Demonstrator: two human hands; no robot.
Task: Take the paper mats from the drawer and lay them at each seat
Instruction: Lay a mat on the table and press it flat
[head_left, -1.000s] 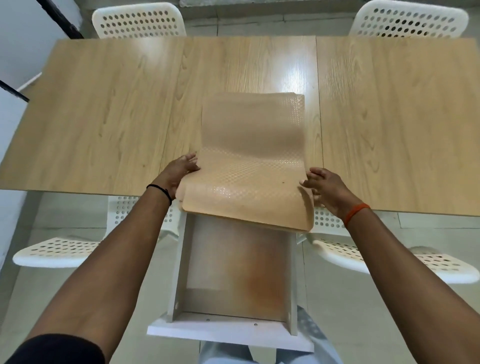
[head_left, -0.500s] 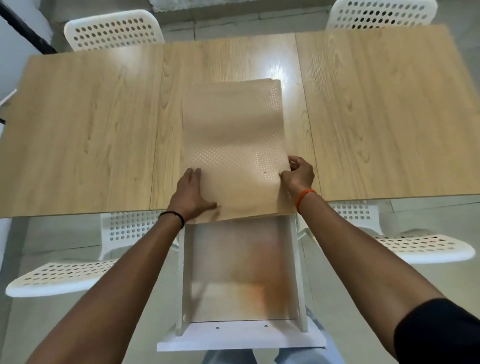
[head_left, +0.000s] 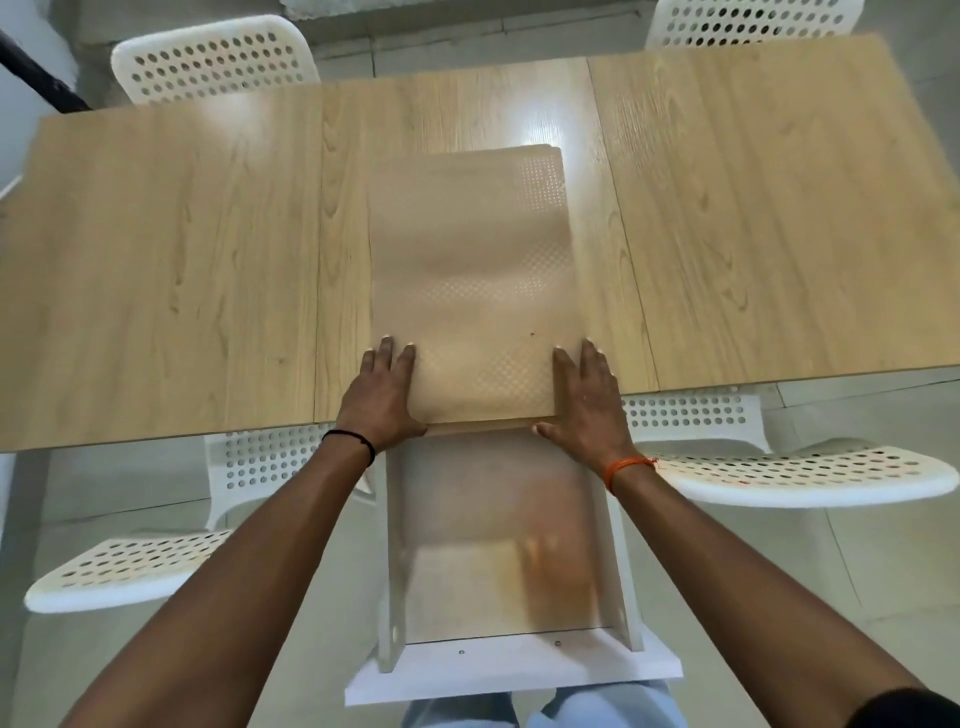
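Stack of tan, dimple-textured paper mats (head_left: 470, 280) lies flat on the light oak-grain wooden bench (head_left: 171, 270), long side running near to far, centred on the middle panel. Near edge of the stack sits just at the bench's near edge; a slight ripple shows across its middle. How many sheets are in the stack cannot be told.

Left hand (head_left: 382, 397) rests palm-down on the near left corner of the mats, fingers (head_left: 387, 358) straight and close together, pointing far, thumb reaching right along the near edge. A black band circles that wrist. Right hand (head_left: 587, 400) mirrors it on the near right corner, fingers straight and flat, thumb pointing left under the stack's near edge; an orange thread band on the wrist. Neither hand curls round anything; both press flat.

White drawer (head_left: 498, 670) with a pale wooden floor stands pulled out below the bench's near edge, between the forearms, its front panel nearest the camera. An orange-brown stain marks the floor's right half.

White perforated plastic chairs: one near left (head_left: 130, 566), one near right (head_left: 810, 470), two on the far side at far left (head_left: 213, 57) and far right (head_left: 748, 21). Grey tiled floor (head_left: 883, 561) underneath.
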